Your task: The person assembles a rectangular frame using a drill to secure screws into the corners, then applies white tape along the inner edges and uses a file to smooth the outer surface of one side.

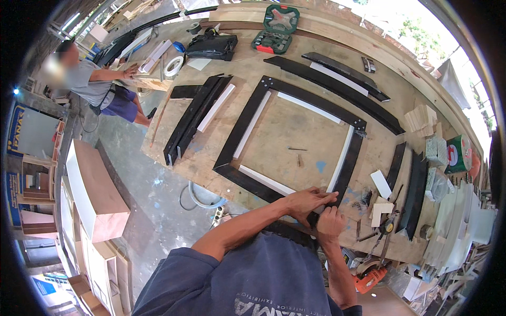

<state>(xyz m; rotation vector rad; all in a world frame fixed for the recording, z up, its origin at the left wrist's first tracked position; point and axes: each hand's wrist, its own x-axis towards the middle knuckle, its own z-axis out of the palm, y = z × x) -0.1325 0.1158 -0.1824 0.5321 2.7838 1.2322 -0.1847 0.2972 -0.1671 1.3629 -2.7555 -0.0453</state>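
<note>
The black mitred frame (244,122), lined with white strips (309,107), lies flat on the plywood bench (279,131), its near-right corner under the person's hands. The left hand (310,203) is laid over that corner, fingers extended; whether it grips, I cannot tell. The right hand (331,224) is curled just beside it, its contents hidden. An open green tool case (263,43) sits beyond the frame
</note>
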